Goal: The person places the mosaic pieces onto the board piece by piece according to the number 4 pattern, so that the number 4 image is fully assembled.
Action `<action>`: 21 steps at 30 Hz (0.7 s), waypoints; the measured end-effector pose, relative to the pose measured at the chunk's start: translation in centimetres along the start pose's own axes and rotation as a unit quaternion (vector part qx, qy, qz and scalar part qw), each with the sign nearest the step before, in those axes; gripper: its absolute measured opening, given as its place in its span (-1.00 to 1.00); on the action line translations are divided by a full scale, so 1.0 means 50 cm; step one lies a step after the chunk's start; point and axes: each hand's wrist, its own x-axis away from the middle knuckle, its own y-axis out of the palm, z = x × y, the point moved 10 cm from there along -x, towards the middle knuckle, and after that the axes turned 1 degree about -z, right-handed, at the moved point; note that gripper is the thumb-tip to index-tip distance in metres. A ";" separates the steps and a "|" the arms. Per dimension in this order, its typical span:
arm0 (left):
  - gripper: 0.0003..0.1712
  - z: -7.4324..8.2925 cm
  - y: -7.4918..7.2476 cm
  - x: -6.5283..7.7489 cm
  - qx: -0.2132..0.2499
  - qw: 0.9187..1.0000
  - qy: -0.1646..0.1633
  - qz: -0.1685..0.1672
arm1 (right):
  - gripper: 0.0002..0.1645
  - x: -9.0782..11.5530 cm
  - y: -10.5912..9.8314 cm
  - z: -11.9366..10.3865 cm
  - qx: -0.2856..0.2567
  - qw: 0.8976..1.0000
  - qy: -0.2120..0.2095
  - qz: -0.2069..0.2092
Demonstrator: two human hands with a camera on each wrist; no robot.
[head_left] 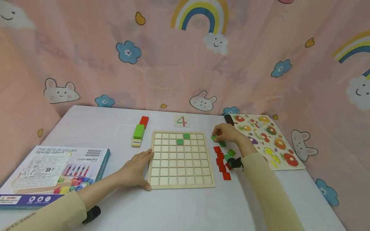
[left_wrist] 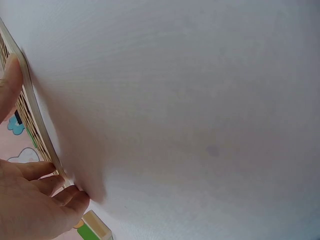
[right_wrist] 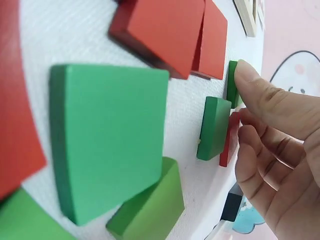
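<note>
In the head view, a wooden grid board (head_left: 181,163) lies flat with two green tiles (head_left: 180,141) in its upper cells. My left hand (head_left: 134,170) steadies the board's left side, fingers spread along the edge and thumb by the near corner. The left wrist view shows these fingertips (left_wrist: 77,197) right at the wooden rim. Beyond the board's right edge, my right hand (head_left: 226,132) pinches a green square tile (right_wrist: 232,84) between thumb and fingers. Another green tile (right_wrist: 215,127) and a red tile (right_wrist: 230,140) lie close by those fingers.
Several loose red tiles (head_left: 222,168) and green tiles (head_left: 231,152) lie right of the board. A pattern card (head_left: 181,121) is behind it. Stacked tiles (head_left: 138,131) stand back left, a box (head_left: 57,170) far left, a fruit-picture board (head_left: 268,141) at right.
</note>
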 end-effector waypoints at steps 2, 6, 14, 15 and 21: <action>0.36 0.000 0.000 0.000 0.000 1.000 0.000 0.000 | -0.82 0.001 0.001 -0.003 0.005 1.000 0.001 0.000; 0.36 -0.001 0.000 0.000 0.000 1.000 -0.001 -0.001 | -0.78 0.004 -0.001 -0.015 0.008 1.000 0.001 -0.001; 0.37 -0.005 0.002 -0.001 0.002 1.000 0.001 0.001 | -0.87 0.002 -0.021 -0.064 -0.007 0.998 -0.040 0.039; 0.37 -0.006 0.002 -0.001 0.002 1.000 0.001 0.001 | -0.88 0.002 -0.024 -0.074 -0.013 0.998 -0.047 0.047; 0.38 -0.007 0.004 -0.002 0.001 1.000 -0.003 -0.001 | -0.89 -0.004 -0.012 -0.145 -0.052 0.994 -0.084 0.053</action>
